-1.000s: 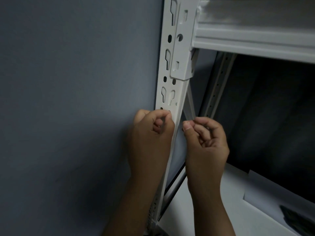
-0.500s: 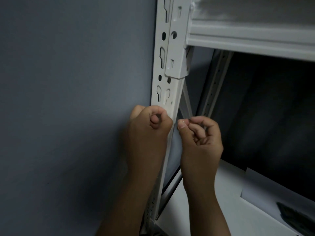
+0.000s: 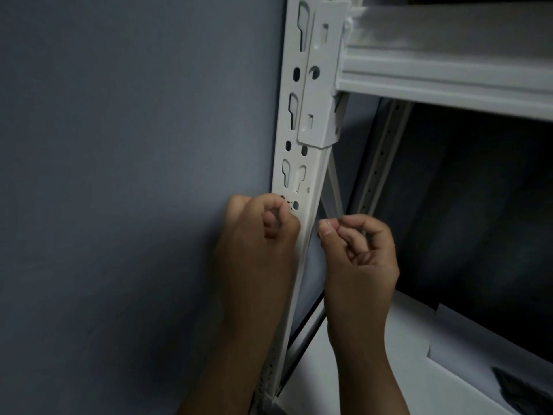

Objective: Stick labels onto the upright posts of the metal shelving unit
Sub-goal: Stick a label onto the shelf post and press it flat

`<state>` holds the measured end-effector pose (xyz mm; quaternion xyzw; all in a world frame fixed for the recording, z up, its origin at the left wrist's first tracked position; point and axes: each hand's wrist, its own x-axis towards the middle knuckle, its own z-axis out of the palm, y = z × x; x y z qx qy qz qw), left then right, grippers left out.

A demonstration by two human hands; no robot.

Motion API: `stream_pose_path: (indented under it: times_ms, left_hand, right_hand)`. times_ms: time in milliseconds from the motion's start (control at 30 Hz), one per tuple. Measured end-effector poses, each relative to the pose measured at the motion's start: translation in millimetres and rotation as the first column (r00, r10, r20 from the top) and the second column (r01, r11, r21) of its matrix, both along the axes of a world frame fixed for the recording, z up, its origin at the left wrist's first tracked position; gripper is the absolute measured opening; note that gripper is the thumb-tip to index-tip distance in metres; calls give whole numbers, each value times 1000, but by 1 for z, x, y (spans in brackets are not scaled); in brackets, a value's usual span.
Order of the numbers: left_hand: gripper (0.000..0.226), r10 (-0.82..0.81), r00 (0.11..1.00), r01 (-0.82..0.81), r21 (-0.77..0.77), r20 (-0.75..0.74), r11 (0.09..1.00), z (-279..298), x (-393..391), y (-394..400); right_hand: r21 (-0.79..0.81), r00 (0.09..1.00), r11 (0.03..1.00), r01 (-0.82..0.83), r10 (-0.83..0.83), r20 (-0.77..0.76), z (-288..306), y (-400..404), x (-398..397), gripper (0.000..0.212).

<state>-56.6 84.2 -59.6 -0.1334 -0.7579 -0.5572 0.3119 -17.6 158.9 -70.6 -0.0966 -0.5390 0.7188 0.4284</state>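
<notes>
two hands [image 3: 260, 235] [image 3: 359, 259] are curled at a shelf post [image 3: 302, 181].
a tiny label may be pinched, though this cannot be told; it could be stuck crooked over the holes.

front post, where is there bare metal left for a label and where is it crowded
On the front post, a bare strip runs along its right edge, from the bracket down to the hands. The left side is crowded with keyhole slots and round holes. Lower down, the left hand covers the face; the right hand sits beside it.
</notes>
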Motion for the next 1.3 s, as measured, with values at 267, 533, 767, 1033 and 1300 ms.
stream_pose_path:
  times_ms: [267, 533, 767, 1033, 1300]
  left_hand:
    - [20, 11, 997, -9, 22, -81, 1000, -15, -1, 0]
    - [15, -35, 995, 48, 134, -95, 990, -18, -7, 4]
    - [15, 18, 998, -10, 123, -66, 992, -13, -2, 13]
    - [8, -37, 999, 31, 188, 28, 982, -6, -5, 15]
    - [16, -107, 993, 88, 283, 50, 955, -12, -7, 15]
  right_hand:
    - [-23, 1000, 1000, -10, 10, -24, 0, -1, -2, 18]
    - [-29, 999, 999, -17, 16, -43, -2, -2, -3, 19]
    - [-53, 998, 998, -27, 24, -55, -1, -1, -3, 17]
    - [-35, 998, 999, -26, 24, -52, -1, -2, -2, 17]
    - [-51, 998, 998, -32, 29, -60, 0, -2, -2, 17]
